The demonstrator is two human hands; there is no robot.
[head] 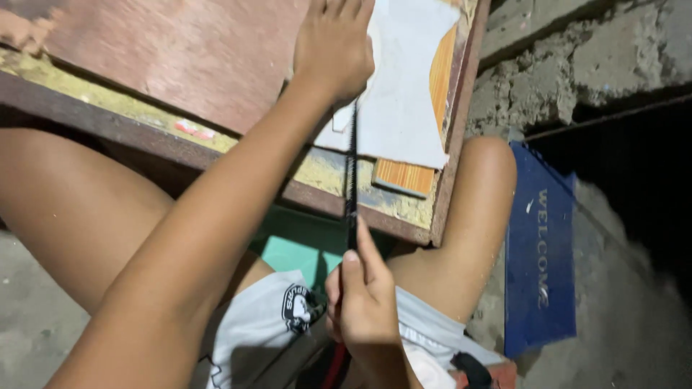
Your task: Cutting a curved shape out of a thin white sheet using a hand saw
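My left hand [333, 45] presses flat on a white sheet [404, 101] that lies over an orange wood-grain piece [404, 176] on a worn reddish board [180, 57]. My right hand [364, 302] grips the lower end of a thin black saw blade [352, 173], thumb and forefinger stretched along it. The blade stands edge-on and runs up into the white sheet's near edge, just below my left wrist. My bare knees sit under the board on either side.
A blue doormat [540, 252] lies on the ground to the right of my knee. Rough concrete wall [562, 72] rises behind it, with a dark gap at the far right. Grey floor [29, 317] shows at the lower left.
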